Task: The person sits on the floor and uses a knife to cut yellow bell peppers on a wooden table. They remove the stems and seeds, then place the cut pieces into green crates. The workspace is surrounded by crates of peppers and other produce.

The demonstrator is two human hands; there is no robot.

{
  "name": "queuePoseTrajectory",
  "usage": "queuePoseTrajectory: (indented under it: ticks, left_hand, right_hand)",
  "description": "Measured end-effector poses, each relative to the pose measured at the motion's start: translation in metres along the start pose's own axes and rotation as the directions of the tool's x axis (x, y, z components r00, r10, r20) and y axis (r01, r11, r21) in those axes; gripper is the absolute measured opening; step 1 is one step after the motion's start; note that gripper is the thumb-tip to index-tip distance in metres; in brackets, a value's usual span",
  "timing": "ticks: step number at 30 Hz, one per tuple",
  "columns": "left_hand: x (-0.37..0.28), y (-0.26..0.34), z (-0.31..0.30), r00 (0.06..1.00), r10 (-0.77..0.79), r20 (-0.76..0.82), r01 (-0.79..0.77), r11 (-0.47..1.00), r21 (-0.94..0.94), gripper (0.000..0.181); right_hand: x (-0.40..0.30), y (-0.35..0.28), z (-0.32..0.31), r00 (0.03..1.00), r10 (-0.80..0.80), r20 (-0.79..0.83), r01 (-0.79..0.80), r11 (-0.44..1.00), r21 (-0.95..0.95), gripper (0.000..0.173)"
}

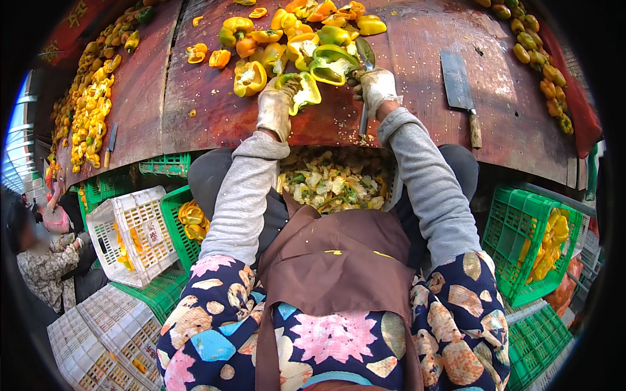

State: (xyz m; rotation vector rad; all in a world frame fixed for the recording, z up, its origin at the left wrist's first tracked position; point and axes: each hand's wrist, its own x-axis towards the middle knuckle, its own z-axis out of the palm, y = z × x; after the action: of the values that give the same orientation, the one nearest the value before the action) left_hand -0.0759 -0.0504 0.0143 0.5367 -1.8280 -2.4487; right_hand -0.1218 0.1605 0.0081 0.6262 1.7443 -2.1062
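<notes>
My left hand (275,105), in a soiled white glove, grips a yellow-green bell pepper half (306,92) with its hollow side showing. In my right hand (376,88), also gloved, is a metal spoon (363,119). Its bowl points away from me and its handle end reaches toward the table's near edge. Between the hands lies a green bell pepper half (333,65) with its pale core inside. Beyond them is a pile of yellow and orange peppers (293,29), some whole, some cut. Below the table edge, a crate between my legs holds pepper cores and scraps (332,181).
A cleaver (457,80) lies on the red wooden table (411,112) at right. A knife (111,144) rests at left beside a long heap of peppers (93,117). White (142,234) and green crates (518,239) with peppers flank me. A person (49,269) sits at far left.
</notes>
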Motion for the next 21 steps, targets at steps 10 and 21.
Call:
queuePoseTrajectory:
  ticks: [10,21]
  left_hand:
    - [-0.009,-0.009,-0.009,0.979,0.126,-0.162,-0.14,0.987,-0.074,0.024]
    - [-0.029,0.001,0.022,0.978,0.177,-0.114,-0.194,0.967,-0.164,0.017]
  right_hand:
    - [-0.052,0.021,0.015,0.871,-0.272,0.409,0.411,0.859,-0.305,0.03]
    - [-0.067,0.033,0.033,0.933,-0.203,0.298,0.359,0.592,-0.722,0.034]
